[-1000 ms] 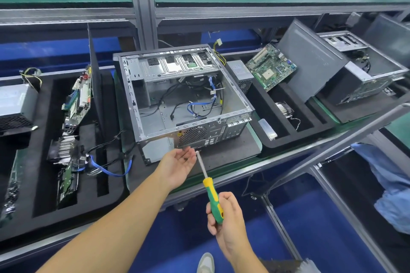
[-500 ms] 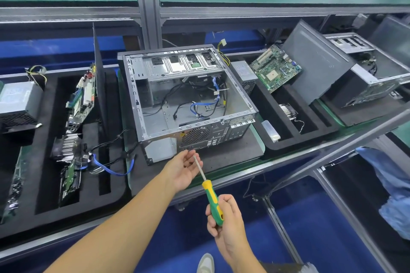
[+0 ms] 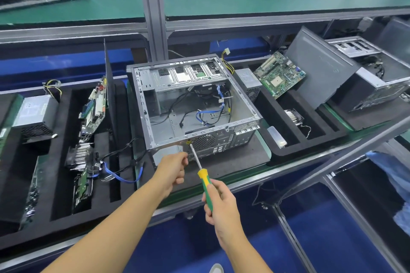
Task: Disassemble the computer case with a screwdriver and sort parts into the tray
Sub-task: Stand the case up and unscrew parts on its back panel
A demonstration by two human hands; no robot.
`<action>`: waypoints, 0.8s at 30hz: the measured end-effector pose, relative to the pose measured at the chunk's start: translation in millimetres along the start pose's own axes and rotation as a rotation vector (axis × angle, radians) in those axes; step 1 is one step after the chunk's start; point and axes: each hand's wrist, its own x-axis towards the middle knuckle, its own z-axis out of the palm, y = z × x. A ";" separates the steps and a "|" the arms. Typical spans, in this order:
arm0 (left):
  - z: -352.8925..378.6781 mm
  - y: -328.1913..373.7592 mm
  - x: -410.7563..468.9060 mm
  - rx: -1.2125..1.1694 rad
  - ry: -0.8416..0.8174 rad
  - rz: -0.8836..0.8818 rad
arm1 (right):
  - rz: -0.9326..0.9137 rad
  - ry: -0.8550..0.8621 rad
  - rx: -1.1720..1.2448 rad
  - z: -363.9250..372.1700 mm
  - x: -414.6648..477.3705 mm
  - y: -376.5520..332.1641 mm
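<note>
An open grey computer case (image 3: 195,104) lies on its side on a black foam pad, loose black and blue cables inside it. My right hand (image 3: 218,199) grips the green-and-yellow handle of a screwdriver (image 3: 200,170); the shaft's tip touches the case's rear panel near the fan grille. My left hand (image 3: 174,167) is curled just left of the shaft, in front of the case's lower rear edge; I cannot tell whether it holds anything. The black foam tray (image 3: 66,210) on the left holds a circuit board, a heatsink and cables.
A power supply (image 3: 36,113) sits at the far left. A second foam tray (image 3: 310,137) on the right carries a motherboard (image 3: 279,75), a side panel and a cooler. Another case (image 3: 377,82) stands at far right. A metal post (image 3: 153,13) rises behind the case.
My left hand, open with the palm up before, has closed into a curl. The screwdriver tip has moved up onto the case's rear panel.
</note>
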 end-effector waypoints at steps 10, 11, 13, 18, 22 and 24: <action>5.2 30.7 -21.3 0.011 0.030 0.053 | -0.029 0.069 -0.010 14.5 0.7 -15.0; 5.7 32.8 -23.7 0.053 0.038 0.102 | -0.031 0.069 -0.013 15.0 0.4 -15.4; 3.9 40.4 -27.4 0.228 0.088 0.254 | -0.031 0.069 -0.012 15.9 0.5 -16.3; -8.2 72.7 -21.9 0.706 0.308 0.594 | -0.026 0.094 -0.030 18.4 -0.5 -15.0; -10.1 84.1 -10.2 1.022 0.205 0.623 | -0.017 0.104 -0.037 18.5 -0.9 -13.2; -7.6 86.4 -5.0 1.156 0.141 0.638 | -0.018 0.112 -0.055 18.7 -0.8 -13.2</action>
